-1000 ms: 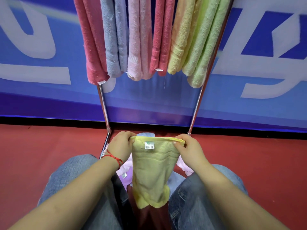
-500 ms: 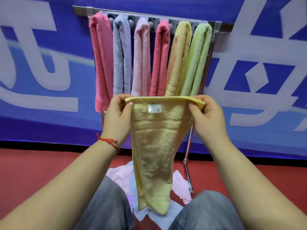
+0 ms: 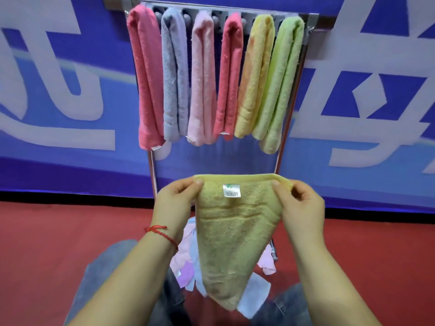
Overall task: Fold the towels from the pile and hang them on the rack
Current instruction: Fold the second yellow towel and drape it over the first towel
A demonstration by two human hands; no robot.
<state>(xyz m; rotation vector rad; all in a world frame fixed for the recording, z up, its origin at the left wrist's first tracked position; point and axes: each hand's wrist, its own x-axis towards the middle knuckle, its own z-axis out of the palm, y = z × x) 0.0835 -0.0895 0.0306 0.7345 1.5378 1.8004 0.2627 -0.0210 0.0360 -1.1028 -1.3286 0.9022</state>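
A yellow towel [image 3: 235, 234] with a small white label hangs in front of me, folded over at its top edge. My left hand [image 3: 175, 203] pinches its top left corner and my right hand [image 3: 300, 203] pinches its top right corner. Beyond it stands the metal rack [image 3: 286, 128], with several folded towels hung side by side on it: pink [image 3: 146, 76], grey [image 3: 175, 76], pale pink [image 3: 202, 76], red [image 3: 229, 74], yellow-orange [image 3: 256, 74] and green [image 3: 281, 78]. The pile of towels [image 3: 186, 262], pink, lilac and pale blue, lies on the floor under the held towel, partly hidden.
A blue banner [image 3: 70, 90] with large white characters covers the wall behind the rack. The floor [image 3: 58, 243] is red. My knees in blue jeans [image 3: 106, 274] flank the pile at the bottom of the view.
The towel rose from near my knees toward the rack, then dropped lower in the view again. Both hands kept their pinch on the top corners. More of the rack's top shows now.
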